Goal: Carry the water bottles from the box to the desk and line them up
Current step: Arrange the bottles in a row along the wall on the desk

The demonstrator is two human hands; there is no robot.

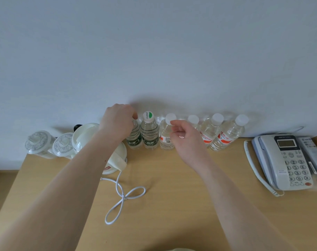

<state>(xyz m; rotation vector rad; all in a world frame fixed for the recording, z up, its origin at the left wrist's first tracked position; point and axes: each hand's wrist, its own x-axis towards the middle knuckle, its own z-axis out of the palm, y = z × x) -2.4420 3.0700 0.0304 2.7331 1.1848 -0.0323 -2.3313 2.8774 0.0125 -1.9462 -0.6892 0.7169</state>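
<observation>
1. Six water bottles stand upright in a row along the far edge of the wooden desk [163,178], against the pale wall [154,51].
2. The left hand [118,120] covers the top of the leftmost green-label bottle [134,138]; its fingers curl down over the cap, which is hidden beneath them, so they are closed on that bottle's top.
3. Just right of it stands a second green-label bottle [149,133], its white and green cap clear of both hands.
4. The right hand [184,136] sits in front of the third bottle [166,136], with thumb and forefinger loosely apart; the fingertips [172,122] lie just beside that bottle's white cap, and contact cannot be confirmed.
5. The fourth bottle [193,119] is mostly hidden behind the right hand.
6. Two more red-label bottles [211,129] and [228,134] lean rightward in the wide-angle view, well clear of the fingers.
7. Left of the row are a white electric kettle [87,134], its looped cord [123,194] and two lidded cups [38,144]; a desk telephone [288,160] sits far right.
</observation>
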